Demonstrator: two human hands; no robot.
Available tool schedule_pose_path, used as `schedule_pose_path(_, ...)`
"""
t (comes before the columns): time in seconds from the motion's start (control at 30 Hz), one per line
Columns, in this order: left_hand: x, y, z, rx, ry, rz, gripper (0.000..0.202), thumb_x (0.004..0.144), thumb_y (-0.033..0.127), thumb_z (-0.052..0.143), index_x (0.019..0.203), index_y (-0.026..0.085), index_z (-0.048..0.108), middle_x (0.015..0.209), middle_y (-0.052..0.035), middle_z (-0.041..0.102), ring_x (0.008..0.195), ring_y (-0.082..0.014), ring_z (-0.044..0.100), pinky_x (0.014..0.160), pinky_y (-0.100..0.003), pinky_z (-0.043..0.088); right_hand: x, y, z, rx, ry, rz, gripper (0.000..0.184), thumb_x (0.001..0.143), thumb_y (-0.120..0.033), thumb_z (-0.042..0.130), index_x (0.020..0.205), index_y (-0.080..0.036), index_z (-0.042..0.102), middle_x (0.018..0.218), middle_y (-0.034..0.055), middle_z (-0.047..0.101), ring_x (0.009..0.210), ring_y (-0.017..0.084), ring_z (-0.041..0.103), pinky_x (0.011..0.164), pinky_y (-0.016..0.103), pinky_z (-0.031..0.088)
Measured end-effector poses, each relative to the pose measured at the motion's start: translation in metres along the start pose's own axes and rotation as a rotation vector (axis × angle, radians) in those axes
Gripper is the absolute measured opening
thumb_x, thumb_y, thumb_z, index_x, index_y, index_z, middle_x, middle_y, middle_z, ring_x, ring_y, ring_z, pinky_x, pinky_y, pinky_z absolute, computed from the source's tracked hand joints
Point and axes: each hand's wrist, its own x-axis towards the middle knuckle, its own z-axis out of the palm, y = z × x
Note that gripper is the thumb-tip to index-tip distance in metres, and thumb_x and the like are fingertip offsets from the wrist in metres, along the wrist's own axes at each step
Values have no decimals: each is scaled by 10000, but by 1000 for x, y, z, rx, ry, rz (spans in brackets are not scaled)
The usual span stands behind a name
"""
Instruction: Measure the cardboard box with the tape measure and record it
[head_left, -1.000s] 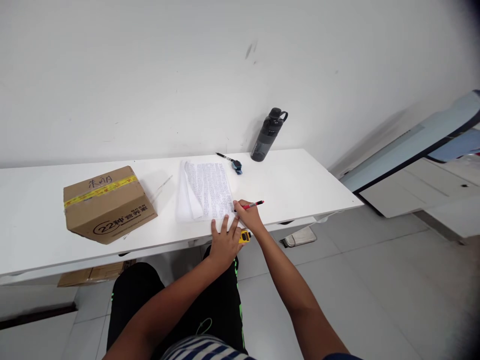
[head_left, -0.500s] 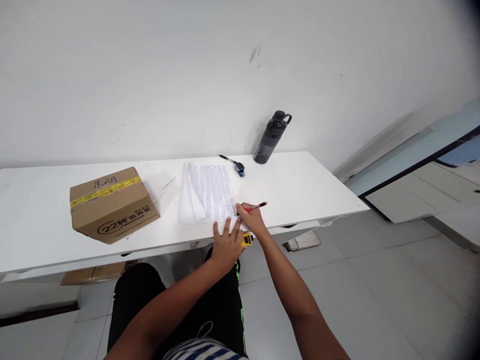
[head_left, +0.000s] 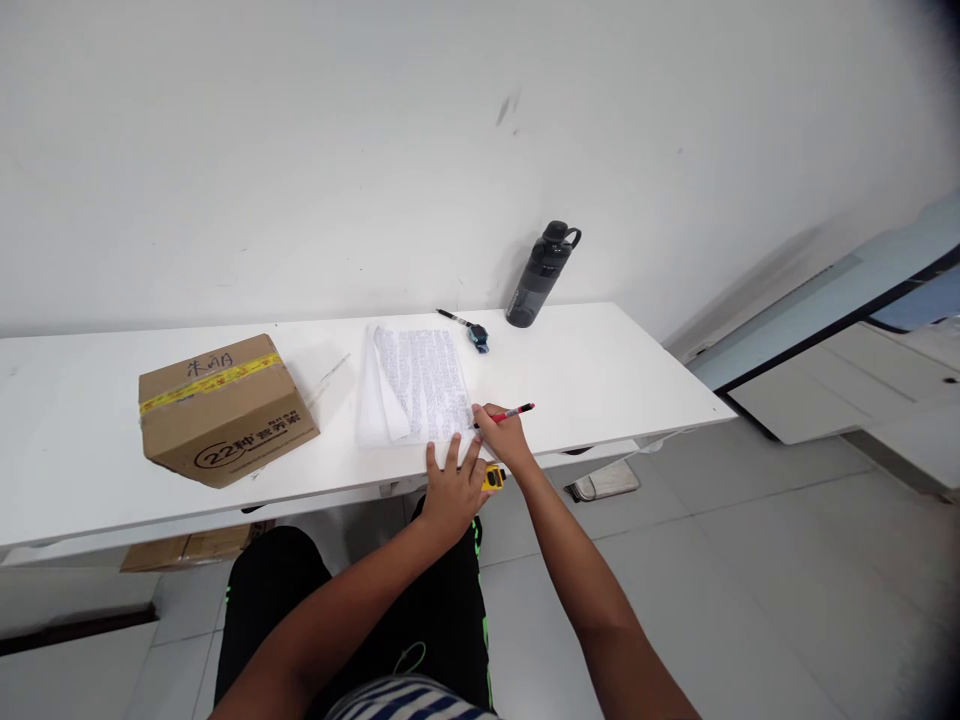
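My right hand (head_left: 504, 437) is closed around a red and black pen (head_left: 516, 412), its writing end at the lower right corner of a sheet of paper (head_left: 431, 375) covered in dense handwriting. The sheet's left side curls over, and more white paper lies beneath it. Fingers spread, my left hand (head_left: 454, 492) rests flat at the table's front edge along the bottom of the paper. Against its right side is a yellow and black object (head_left: 493, 478) that looks like a tape measure; my hand hides part of it.
On the white table (head_left: 600, 380), a taped cardboard box (head_left: 225, 410) stands at left. Behind the paper lie another pen (head_left: 452, 317) and a dark wristwatch (head_left: 478, 338). A dark bottle (head_left: 538, 275) stands near the wall. Flattened cardboard (head_left: 195, 547) shows below the table.
The camera view has shifted very slightly. Both hands, the pen and the paper stay practically where they were.
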Motion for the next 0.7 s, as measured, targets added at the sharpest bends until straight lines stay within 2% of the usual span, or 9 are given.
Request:
schedule_pose_path(0.23,0,0,-2,-31,-16,-10,518,877,458,577,1331,212,526,1552,-120,292,1444,-386,220,1084,-748,148,-2,-3,1,3,82,4,410,809,-442,506,520,-241,295,486,-58,309,517,117,311,510,275,279)
schedule_pose_path(0.5,-1,0,-3,-10,-23,-12,529,893,463,550,1352,204,507,1561,-112,276,1445,-383,219,1078,-746,171,1,-1,-1,13,43,23,400,805,-437,514,508,-235,340,487,-57,345,521,124,352,535,276,306)
schedule_pose_path(0.63,0,0,-2,-27,-13,-30,507,914,462,515,1349,201,511,1556,-107,294,1446,-376,222,1081,-742,166,4,1,-2,14,33,19,392,820,-473,516,532,-220,438,526,-34,456,566,141,436,579,275,363)
schedule_pose_path(0.7,1,0,-4,-66,-15,-46,483,926,457,494,1334,200,521,1539,-109,335,1444,-366,235,1090,-733,153,4,1,-1,9,74,9,382,837,-508,504,601,-208,523,582,-17,514,614,154,478,614,277,393)
